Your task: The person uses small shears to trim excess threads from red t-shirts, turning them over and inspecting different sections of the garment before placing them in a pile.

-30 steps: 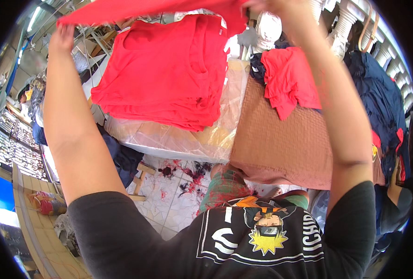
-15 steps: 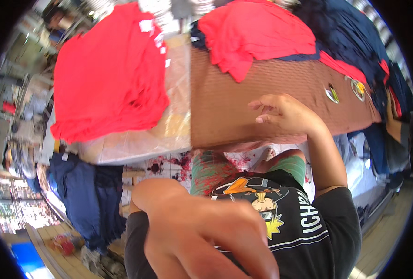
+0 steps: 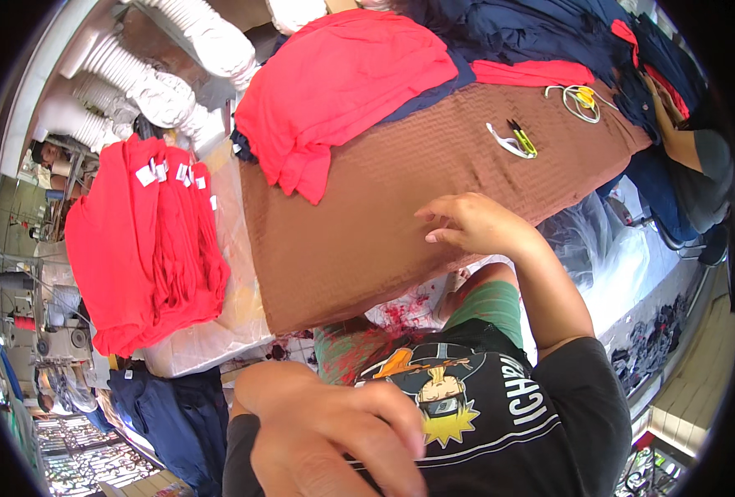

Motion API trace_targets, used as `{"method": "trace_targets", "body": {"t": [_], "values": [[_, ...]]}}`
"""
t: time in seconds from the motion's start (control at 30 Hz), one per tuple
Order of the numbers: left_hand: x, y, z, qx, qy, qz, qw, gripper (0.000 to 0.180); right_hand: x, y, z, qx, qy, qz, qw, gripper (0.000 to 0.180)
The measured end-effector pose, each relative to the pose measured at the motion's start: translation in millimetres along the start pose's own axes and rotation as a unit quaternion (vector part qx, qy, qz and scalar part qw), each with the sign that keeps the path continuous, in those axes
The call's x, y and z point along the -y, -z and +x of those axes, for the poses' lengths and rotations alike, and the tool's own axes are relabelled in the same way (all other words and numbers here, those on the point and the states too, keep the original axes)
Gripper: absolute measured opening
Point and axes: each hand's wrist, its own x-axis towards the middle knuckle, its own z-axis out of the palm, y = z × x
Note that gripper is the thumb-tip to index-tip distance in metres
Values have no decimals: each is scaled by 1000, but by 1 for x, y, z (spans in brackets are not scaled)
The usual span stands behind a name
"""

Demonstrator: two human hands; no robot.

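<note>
My right hand (image 3: 477, 225) hovers over the near edge of the brown-covered table (image 3: 359, 257), fingers loosely bent and apart, holding nothing. Close to the camera at the bottom is my left hand (image 3: 334, 439). Its fingers curve downward with gaps between them, some tips are cut off by the lower edge, and no object shows in it. Beyond my right hand lie green-handled thread snips (image 3: 522, 139) beside a white strip (image 3: 504, 141). A heap of red cloth (image 3: 342, 91) rests on the table's far side, over navy fabric.
A stack of red garments (image 3: 148, 248) with white tags lies at the left. Navy cloth (image 3: 516, 33) is piled at the back right, near a coiled cord (image 3: 581, 101). Navy garments (image 3: 168, 422) hang at lower left. Another person's arm (image 3: 674, 132) is at the right.
The view has swung to the right, so the table and red piles sit further left and lower. More of the right side shows. Both hands keep nearly the same pose, empty.
</note>
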Motion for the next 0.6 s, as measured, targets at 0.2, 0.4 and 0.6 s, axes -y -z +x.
{"method": "trace_targets", "body": {"t": [0.2,0.4,0.6], "values": [[76,134,-19,-403,183,397,804,39,-38,16,5,-67,-61,50,995,31],[116,317,-168,-636,306,428,564,38,-38,2,17,-77,-20,48,996,27],[57,281,-77,-548,44,548,631,24,-14,14,20,-102,-13,57,993,25]]}}
